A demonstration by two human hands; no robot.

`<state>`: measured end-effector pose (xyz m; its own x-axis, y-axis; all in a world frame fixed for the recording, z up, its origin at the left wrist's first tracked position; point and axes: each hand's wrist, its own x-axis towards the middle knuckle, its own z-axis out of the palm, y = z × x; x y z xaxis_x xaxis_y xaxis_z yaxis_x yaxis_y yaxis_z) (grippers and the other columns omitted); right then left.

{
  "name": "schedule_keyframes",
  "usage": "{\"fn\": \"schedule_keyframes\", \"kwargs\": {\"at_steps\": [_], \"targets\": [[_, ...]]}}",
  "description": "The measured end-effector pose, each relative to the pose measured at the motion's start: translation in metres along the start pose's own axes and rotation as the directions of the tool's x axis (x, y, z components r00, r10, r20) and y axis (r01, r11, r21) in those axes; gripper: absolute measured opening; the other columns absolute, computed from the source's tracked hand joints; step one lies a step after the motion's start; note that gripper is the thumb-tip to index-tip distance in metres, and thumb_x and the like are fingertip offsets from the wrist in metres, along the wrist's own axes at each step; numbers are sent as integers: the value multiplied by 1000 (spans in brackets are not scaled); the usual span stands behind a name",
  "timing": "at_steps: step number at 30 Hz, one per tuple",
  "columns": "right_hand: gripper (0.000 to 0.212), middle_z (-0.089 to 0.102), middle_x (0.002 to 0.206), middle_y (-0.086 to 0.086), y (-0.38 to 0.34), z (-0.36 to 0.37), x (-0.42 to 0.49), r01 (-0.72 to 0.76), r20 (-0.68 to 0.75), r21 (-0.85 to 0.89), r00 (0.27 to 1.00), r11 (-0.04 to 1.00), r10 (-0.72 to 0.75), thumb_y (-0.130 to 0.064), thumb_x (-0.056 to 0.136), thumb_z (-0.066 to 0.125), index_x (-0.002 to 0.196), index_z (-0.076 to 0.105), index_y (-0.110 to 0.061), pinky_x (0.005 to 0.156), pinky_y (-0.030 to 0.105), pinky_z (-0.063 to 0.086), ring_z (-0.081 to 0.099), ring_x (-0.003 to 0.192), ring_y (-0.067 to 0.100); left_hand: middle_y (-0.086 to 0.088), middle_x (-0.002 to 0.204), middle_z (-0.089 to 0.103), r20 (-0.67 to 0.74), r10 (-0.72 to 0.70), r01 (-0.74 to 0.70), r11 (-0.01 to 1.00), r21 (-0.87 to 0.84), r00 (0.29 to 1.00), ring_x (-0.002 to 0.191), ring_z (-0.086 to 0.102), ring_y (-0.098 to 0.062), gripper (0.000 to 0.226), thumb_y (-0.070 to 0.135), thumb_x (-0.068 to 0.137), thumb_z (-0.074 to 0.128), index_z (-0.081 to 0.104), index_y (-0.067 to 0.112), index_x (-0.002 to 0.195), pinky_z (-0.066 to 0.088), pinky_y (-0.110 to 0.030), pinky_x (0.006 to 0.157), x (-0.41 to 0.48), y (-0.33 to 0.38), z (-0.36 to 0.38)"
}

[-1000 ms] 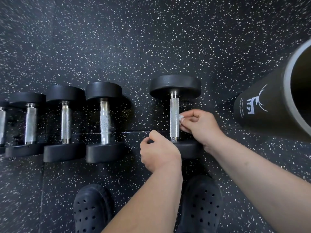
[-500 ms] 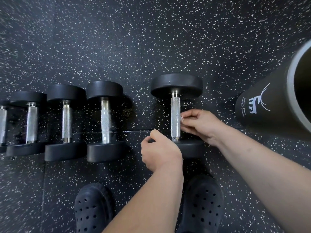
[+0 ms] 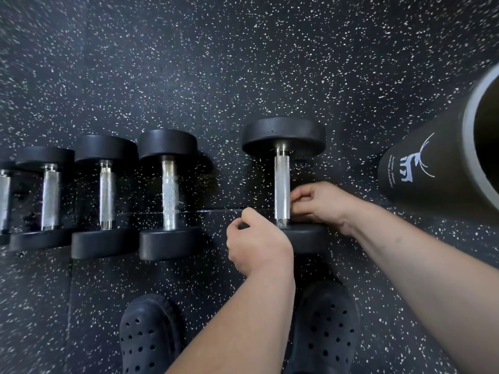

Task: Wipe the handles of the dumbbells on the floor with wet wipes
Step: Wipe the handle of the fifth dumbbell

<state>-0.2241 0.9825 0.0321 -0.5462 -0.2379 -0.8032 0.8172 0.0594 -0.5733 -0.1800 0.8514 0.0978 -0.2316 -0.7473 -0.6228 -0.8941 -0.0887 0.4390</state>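
Both hands are on the same dumbbell (image 3: 282, 168), the one farthest right in a row lying on the floor (image 3: 189, 63). Its knurled metal handle (image 3: 282, 184) points away from the person, with the far head (image 3: 283, 134) beyond it and the near head (image 3: 307, 237) closest to the feet. At the lower end of that handle, just above the near head, the right hand (image 3: 321, 202) comes in from the right; its fingers (image 3: 298, 197) are curled and pinch the bar from the side. Whether a wipe sits under those fingertips cannot be told, since they cover that spot. On the other side, the left hand (image 3: 259, 244) sits slightly nearer the person, its fingers curled over the left rim of the near head and gripping it, with the thumb (image 3: 249, 213) raised on top, close beside the foot of the handle. The upper part of the handle is bare. To the left, clear of both hands, a second dumbbell (image 3: 170, 190), a third (image 3: 107, 193) and a fourth (image 3: 50, 197) lie parallel, close beside each other, and a fifth (image 3: 4, 201) is cut off by the picture's edge. A seam (image 3: 216, 211) in the speckled black floor runs under the row. Below the hands stand two black perforated clogs (image 3: 149, 333), the right one partly hidden behind the forearms. A large black cylinder (image 3: 421, 171) with a white logo lies at the right edge, apart from the dumbbell.
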Motion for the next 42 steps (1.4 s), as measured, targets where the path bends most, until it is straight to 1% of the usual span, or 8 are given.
{"fn": "schedule_keyframes", "kwargs": {"at_steps": [4,13,18,24,30,34,39,42], "targets": [[21,77,85,8,3,-4,-1,-9,33,-217,999,976,17,11,88,72,93,75,-9,71,17,57,66,75,12,5,90,65,-2,-1,1,1000,20,1000,95,63,-31,38,49,93,41,69,25,103,53,-43,88,0,-1,2],[20,74,84,8,-2,-1,-6,-21,2,-204,1000,979,22,9,91,69,98,75,-9,61,12,53,65,64,3,0,97,70,-4,4,-4,1000,24,1000,95,64,-32,43,50,92,40,72,23,104,54,-46,91,2,-2,2],[12,81,97,13,-9,-9,-13,42,-146,27,989,999,-38,-4,89,79,100,79,-10,97,38,61,78,95,23,1,101,71,-7,7,-7,999,31,1000,98,64,-31,45,51,91,39,71,25,109,54,-49,94,1,-3,3],[12,79,91,20,-11,1,-29,120,-225,20,968,993,-112,1,84,83,94,78,-1,90,42,64,79,90,31,-1,101,70,-1,0,0,1000,23,1000,98,63,-31,43,48,95,42,72,22,109,52,-44,90,1,-1,2],[8,80,82,13,-15,2,-42,182,-175,-229,959,956,-224,-6,82,88,87,82,-8,90,47,64,78,86,29,1,99,71,5,-2,2,1000,18,1000,96,64,-30,43,50,94,40,71,25,107,53,-45,91,2,-2,2],[7,77,79,-17,-31,5,-43,339,-189,-615,813,712,-551,-26,84,87,86,82,-31,82,22,56,72,79,3,-1,102,71,2,12,-12,999,32,1000,98,63,-30,55,54,89,31,72,23,108,52,-46,93,0,-3,2],[7,77,104,-16,-47,18,-31,563,172,-809,505,171,-846,-24,95,77,100,81,-26,80,35,57,69,88,14,-1,109,71,25,5,-6,1000,26,1000,101,62,-30,49,51,97,35,72,23,113,51,-44,91,1,-2,0],[13,74,112,-18,-63,23,-26,440,364,-893,574,-98,-733,-27,101,66,104,77,-33,73,33,55,69,95,18,0,110,72,26,4,-4,1000,27,1000,101,63,-30,50,53,94,34,72,26,114,52,-46,94,1,-3,1]]}}
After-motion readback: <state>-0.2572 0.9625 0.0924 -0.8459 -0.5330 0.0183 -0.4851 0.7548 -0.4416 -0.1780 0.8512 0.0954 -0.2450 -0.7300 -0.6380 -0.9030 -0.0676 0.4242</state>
